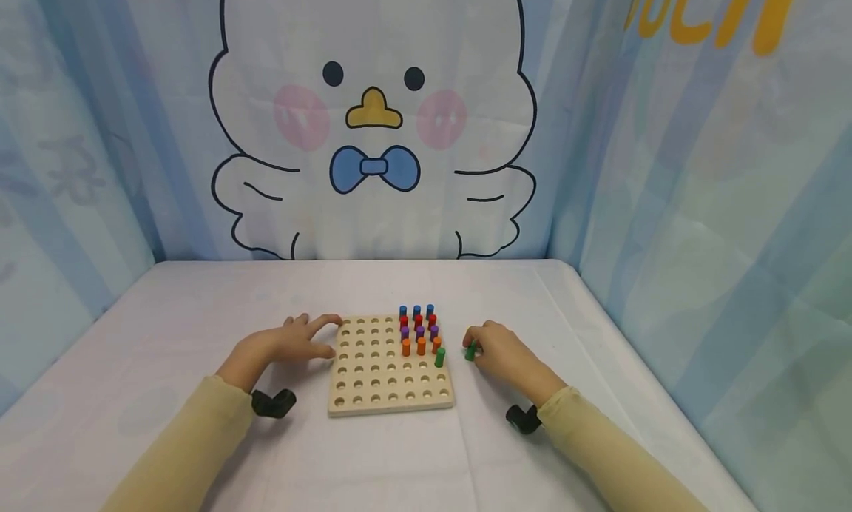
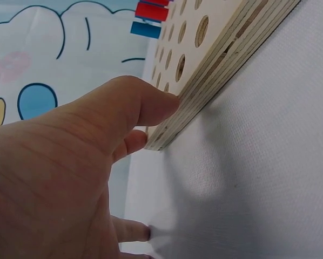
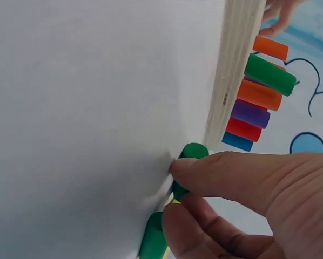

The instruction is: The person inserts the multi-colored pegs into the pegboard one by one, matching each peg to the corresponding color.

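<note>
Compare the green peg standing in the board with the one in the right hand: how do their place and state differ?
The standing green peg is set in the wooden board; the held green peg is off the board, to its right. The standing green peg is free of any hand; the held green peg is pinched by the right hand. Both are green and cylindrical.

Curtained-off space, bldg. type hard to tell: cartoon-bird backdrop (image 1: 376, 220), printed drapes (image 1: 699, 201) L & R, white-covered tbl. (image 1: 393, 464)
</note>
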A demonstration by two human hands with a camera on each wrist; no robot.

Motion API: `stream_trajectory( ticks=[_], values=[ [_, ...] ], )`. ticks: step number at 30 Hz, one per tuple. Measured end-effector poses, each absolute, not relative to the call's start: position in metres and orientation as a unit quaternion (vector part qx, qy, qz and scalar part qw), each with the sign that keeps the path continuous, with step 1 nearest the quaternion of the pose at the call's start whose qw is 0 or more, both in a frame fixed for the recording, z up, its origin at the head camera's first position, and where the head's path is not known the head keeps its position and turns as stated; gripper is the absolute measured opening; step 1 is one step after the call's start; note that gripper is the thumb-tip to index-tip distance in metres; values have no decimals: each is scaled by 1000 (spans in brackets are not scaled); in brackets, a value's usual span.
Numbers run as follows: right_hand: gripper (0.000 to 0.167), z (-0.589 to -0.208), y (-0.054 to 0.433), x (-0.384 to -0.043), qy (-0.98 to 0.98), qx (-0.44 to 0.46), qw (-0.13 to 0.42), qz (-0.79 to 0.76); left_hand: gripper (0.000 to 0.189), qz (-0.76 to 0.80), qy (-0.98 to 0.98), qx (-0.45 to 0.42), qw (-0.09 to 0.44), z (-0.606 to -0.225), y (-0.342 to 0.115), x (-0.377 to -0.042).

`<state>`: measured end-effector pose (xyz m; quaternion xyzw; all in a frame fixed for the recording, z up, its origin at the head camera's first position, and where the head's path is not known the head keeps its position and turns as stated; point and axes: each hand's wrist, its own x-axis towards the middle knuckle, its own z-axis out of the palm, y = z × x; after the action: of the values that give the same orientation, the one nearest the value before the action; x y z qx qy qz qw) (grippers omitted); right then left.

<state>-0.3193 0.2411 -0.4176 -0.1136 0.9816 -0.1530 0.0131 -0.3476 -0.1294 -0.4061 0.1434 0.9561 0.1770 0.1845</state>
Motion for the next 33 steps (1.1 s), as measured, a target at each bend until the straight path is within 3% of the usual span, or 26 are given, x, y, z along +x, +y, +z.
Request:
stream_trajectory(
  ticks=[17, 33],
  values=[
    [15, -414, 237, -328, 983, -112, 26, -145, 64, 179, 956, 140, 186, -408, -129, -349],
    [13, -409, 225, -315, 972, -123, -61, -193, 65, 182, 955, 136, 191, -407, -129, -348]
  ],
)
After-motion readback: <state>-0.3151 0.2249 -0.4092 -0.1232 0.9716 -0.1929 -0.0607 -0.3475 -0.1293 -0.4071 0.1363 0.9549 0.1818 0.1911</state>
